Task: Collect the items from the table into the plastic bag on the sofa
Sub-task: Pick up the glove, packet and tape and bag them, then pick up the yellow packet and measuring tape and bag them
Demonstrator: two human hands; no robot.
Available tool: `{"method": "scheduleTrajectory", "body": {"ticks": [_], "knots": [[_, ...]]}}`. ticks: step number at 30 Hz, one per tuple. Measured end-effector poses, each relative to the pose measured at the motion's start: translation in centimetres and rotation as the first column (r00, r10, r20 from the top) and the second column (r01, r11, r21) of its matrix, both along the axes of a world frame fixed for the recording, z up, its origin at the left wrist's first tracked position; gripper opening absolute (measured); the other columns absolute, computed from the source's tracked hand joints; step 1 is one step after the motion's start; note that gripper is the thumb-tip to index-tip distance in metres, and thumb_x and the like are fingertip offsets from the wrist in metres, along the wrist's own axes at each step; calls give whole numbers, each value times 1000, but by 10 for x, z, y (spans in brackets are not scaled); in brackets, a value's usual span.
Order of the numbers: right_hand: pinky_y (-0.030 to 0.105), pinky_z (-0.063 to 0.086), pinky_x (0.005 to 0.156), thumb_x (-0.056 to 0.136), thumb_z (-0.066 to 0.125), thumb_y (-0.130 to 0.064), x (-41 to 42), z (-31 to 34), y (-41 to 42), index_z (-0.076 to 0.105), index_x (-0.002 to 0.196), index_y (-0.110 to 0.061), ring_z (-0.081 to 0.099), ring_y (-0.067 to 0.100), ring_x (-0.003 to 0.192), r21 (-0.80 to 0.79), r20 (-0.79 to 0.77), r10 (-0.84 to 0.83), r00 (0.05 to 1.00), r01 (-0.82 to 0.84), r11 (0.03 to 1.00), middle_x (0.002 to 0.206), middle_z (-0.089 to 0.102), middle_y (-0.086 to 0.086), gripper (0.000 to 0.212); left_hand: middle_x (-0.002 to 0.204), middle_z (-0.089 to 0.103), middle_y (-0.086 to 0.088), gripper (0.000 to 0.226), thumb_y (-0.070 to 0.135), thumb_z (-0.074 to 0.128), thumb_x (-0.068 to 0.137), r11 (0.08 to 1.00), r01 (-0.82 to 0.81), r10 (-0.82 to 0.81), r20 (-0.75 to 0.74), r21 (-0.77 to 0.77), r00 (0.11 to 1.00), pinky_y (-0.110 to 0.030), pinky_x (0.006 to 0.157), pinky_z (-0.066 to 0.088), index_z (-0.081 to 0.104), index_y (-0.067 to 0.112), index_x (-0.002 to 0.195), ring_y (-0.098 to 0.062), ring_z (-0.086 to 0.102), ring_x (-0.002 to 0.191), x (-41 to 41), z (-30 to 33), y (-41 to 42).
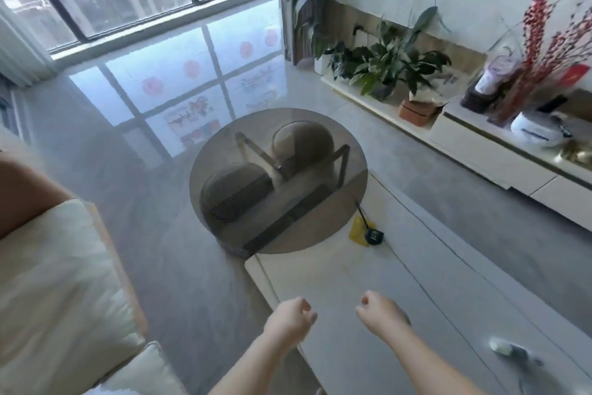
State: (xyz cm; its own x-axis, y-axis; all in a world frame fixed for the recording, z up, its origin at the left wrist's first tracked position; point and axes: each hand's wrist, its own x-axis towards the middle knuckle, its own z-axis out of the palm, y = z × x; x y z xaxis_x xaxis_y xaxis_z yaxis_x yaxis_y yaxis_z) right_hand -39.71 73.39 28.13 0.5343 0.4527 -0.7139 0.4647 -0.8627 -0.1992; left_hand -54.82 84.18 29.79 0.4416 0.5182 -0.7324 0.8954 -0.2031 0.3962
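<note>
Both hands are hanging empty over the near end of the long pale table (400,282). The left hand (290,319) and the right hand (381,313) are each curling loosely, pinching nothing. A small black gadget (374,236) is lying on a yellow pad (358,230) farther along, and a blurry grey thing (512,351) is waiting on the right. The sofa (61,282) is sitting at the left, but the plastic bag is not showing. So it looks like picking-up work is left.

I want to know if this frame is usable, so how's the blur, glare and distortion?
Head view: soft motion blur throughout, worst on the small object at the table's near right; strong window glare mirrored on the floor; wide-angle bending of window frame and cabinet edges; both hands reasonably readable.
</note>
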Motion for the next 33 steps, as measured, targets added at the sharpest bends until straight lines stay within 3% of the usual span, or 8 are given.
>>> {"method": "scheduleTrajectory", "body": {"ticks": [3,7,10,19,25,33], "knots": [[30,44,92,95,40,-33,34,-12,-7,48,127,-19,54,25,118,-13,-20,-92,996,92,996,129,56,6,36,131,57,0,40,40,45,96,999,46,-46,-3,-12,999,-28,100,44,54,20,128,-17,55,119,39,-14,1],[29,45,86,95,42,-33,74,-35,-4,44,133,-19,54,24,115,12,-34,-178,983,179,984,128,56,7,41,131,57,-2,40,38,44,97,993,113,-113,1,-25,994,-27,101,42,53,18,130,-18,54,120,86,-39,13],[30,45,92,95,45,-33,97,-60,4,43,135,-18,51,23,120,38,-36,-225,974,226,973,136,48,6,43,132,57,-1,39,36,44,96,992,118,-118,-1,-51,993,-25,99,42,53,18,130,-17,53,121,118,-70,25],[35,41,98,95,42,-33,159,-189,48,27,143,-22,35,24,130,24,8,-209,978,209,978,146,29,2,52,139,50,-4,49,37,47,95,990,99,-101,-18,-97,995,-24,102,39,44,15,139,-17,48,128,216,-227,67],[39,38,104,95,45,-33,197,-264,84,13,149,-26,21,27,141,74,69,-233,970,228,971,158,5,3,63,148,35,-7,57,37,47,96,999,1,-3,52,41,999,-35,106,40,31,15,146,-22,42,132,273,-309,85],[45,39,104,96,48,-31,231,-331,125,1,151,-29,8,31,144,146,175,-206,963,182,972,159,-10,2,72,139,34,-13,55,27,49,97,974,-223,216,118,43,969,-40,88,46,26,11,145,-33,53,117,318,-361,89]]}}
